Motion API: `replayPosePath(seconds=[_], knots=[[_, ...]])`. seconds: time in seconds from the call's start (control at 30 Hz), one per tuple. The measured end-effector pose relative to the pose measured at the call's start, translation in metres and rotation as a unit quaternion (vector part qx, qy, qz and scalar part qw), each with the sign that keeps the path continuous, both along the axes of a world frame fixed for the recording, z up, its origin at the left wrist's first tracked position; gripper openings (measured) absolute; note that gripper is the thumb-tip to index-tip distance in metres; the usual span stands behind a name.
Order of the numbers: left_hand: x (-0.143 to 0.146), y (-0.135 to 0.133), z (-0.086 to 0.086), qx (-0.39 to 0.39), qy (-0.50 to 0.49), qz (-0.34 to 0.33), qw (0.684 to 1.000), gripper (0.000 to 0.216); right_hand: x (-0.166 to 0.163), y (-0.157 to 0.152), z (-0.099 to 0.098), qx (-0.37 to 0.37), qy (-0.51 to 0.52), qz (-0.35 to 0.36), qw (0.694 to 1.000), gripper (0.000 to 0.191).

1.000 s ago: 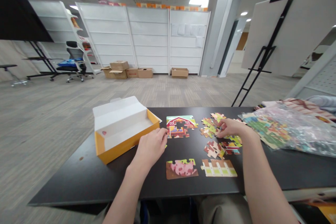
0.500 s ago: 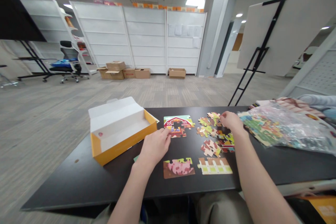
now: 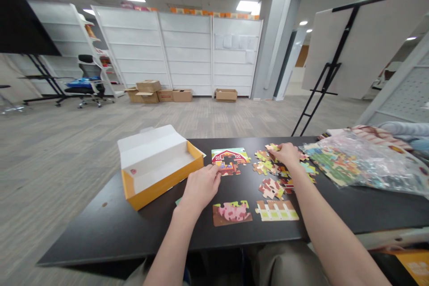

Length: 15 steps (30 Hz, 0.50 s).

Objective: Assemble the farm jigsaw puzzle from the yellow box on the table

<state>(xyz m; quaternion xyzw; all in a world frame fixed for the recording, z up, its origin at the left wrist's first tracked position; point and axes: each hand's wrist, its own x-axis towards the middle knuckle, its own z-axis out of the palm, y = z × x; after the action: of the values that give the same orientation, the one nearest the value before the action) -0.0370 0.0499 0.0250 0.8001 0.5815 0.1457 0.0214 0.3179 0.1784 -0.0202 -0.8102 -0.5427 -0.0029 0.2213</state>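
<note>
A partly joined jigsaw section showing a red barn (image 3: 239,154) lies on the black table, with a gap in its middle. At its lower left edge, my left hand (image 3: 203,185) has its fingers bent and pressed together on the pieces. Further right, my right hand (image 3: 287,154) pinches at a puzzle piece (image 3: 272,146) at the top of a pile of loose puzzle pieces (image 3: 264,167); the fingertips partly hide it. Nearer me lie a joined pig section (image 3: 232,214) and a white fence section (image 3: 278,211). Brown-spotted pieces (image 3: 271,187) sit between.
An open yellow box (image 3: 164,183) with a white lid stands on the left of the table (image 3: 134,237). To the right are a clear plastic bag (image 3: 375,165) with colourful printed pieces and folded fabric (image 3: 378,134). Cardboard boxes (image 3: 147,91) and white shelves stand beyond.
My right hand has moved left, from the right side of the loose pieces to over their top. My left hand stays by the barn section. The view has shifted slightly.
</note>
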Motion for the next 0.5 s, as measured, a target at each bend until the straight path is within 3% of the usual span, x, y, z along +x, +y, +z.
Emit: replayPosePath(seconds=[0.13, 0.3, 0.5], knots=[[-0.003, 0.0, 0.0, 0.002, -0.001, 0.001, 1.0, 0.022, 0.011, 0.006, 0.003, 0.122, 0.222, -0.002, 0.967, 0.036], [-0.004, 0.0, 0.001, -0.004, 0.0, 0.002, 1.0, 0.022, 0.023, 0.006, 0.016, 0.217, 0.307, -0.032, 0.926, 0.052], [-0.003, 0.0, 0.0, -0.005, -0.002, -0.003, 1.0, 0.021, 0.02, -0.007, 0.023, 0.195, 0.359, 0.009, 0.913, 0.039]])
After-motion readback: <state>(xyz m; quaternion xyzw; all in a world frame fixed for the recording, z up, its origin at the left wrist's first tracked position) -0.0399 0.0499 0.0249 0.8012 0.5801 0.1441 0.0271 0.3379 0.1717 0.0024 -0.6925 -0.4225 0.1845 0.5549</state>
